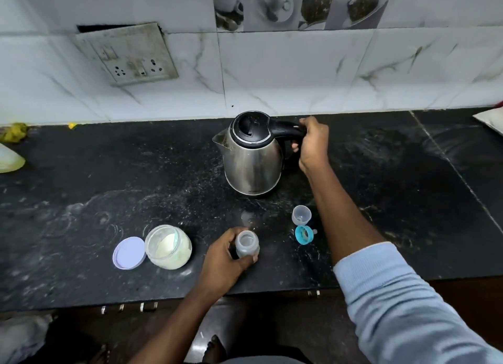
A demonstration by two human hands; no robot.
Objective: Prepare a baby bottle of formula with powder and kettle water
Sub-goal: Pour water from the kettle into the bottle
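The black speckled stone counter [109, 178] runs wall to wall under white marble-look tiles w/ a grubby switch-and-socket plate [128, 54] at upper left. Biggest thing on it: a brushed-steel electric kettle w/ black lid and handle [251, 156], standing upright at the back centre, spout pointing left. The right hand [313, 143] reaches in from a pale blue ribbed sleeve [402, 303], fingers wrapped round the kettle's handle. Near the front edge, left of centre, sits an open clear glass jar of whitish powder [168, 248], tilted a bit toward the viewer; its flat lilac plastic lid [128, 253] lies touching the jar's left side. Just right of the jar, the left hand [226, 257] grips a small, clear, uncapped baby bottle [247, 245], upright on the counter. Between bottle and right forearm: a clear plastic bottle cap [301, 214], and just below it a teal screw ring w/ teat [304, 235] on its side. Far left edge, a pale yellowish bag [11, 160], partly cut off.
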